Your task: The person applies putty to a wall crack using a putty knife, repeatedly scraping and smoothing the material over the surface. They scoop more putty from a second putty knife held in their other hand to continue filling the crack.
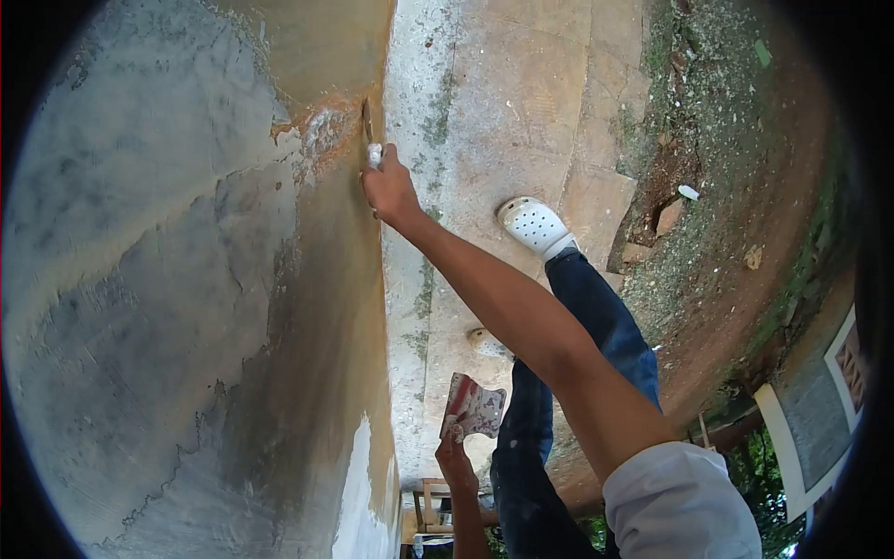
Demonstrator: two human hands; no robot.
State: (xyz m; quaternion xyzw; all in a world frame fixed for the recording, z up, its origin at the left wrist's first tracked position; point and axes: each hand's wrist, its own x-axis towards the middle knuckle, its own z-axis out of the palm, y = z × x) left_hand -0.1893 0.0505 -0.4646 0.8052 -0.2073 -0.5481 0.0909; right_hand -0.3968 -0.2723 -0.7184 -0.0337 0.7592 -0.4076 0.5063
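Observation:
My right hand [389, 191], at the upper middle, is closed around a putty knife [367, 119]. The thin blade, seen nearly edge-on, is against the wall [326, 252] beside a rough whitish and orange patch [328, 130]. Something white shows at the top of the grip. Lower down, my left hand [454, 461] grips a flat reddish scraper plate [473, 407] smeared with pale filler. That plate is held away from the wall, over the paved ledge.
A paved ledge [521, 102] runs along the wall's foot, with my white clogs [533, 224] on it. Beyond its broken edge lies gravelly soil [717, 252] with loose pieces. A wooden frame [430, 503] stands at the bottom, by a bright white wall strip [356, 494].

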